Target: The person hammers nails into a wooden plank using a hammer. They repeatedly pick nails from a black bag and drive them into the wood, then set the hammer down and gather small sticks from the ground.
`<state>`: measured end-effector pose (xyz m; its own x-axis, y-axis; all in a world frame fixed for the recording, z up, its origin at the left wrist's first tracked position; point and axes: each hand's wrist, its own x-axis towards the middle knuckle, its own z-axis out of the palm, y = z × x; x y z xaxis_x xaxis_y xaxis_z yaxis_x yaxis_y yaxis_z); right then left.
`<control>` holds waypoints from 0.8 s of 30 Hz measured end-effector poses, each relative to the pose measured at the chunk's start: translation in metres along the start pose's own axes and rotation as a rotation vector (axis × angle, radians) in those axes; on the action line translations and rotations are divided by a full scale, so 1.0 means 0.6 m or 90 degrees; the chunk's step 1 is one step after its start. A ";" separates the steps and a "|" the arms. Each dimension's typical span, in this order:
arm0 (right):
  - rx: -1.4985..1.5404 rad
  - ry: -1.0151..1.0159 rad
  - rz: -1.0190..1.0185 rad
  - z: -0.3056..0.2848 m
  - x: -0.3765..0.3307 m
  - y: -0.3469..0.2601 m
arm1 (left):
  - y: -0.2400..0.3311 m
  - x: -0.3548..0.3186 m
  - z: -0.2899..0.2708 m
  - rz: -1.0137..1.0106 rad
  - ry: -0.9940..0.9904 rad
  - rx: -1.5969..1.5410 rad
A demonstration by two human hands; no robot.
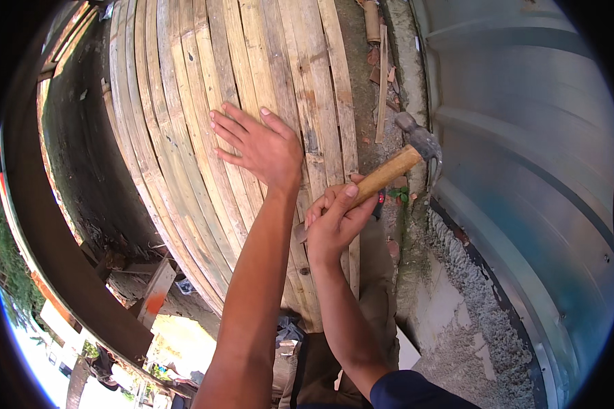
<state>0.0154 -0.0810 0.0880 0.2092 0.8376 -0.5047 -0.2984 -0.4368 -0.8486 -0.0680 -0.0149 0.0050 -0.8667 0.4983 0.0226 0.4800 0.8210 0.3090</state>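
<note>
Single view: head-worn fisheye, looking steeply down and forward. Close range, forearms enter from lower edge, left hand and right hand near centre. Planks fill upper left, tank right, gravel below. Straight edges bow toward dark circular rim. No second view.

I'm seeing hard daylight across the bamboo slats, blown-out glare at lower left, deep shadow in the gap beside them, sharp focus mid-frame, and heavy fisheye bending with black corners.
</note>
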 end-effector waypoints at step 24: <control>-0.052 -0.039 0.042 -0.014 0.011 0.046 | -0.001 0.002 0.002 -0.008 -0.010 0.041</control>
<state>0.0164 -0.0903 0.0600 0.1331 0.8239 -0.5509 -0.2326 -0.5144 -0.8254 -0.0690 -0.0144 0.0036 -0.8707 0.4917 0.0042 0.4774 0.8433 0.2469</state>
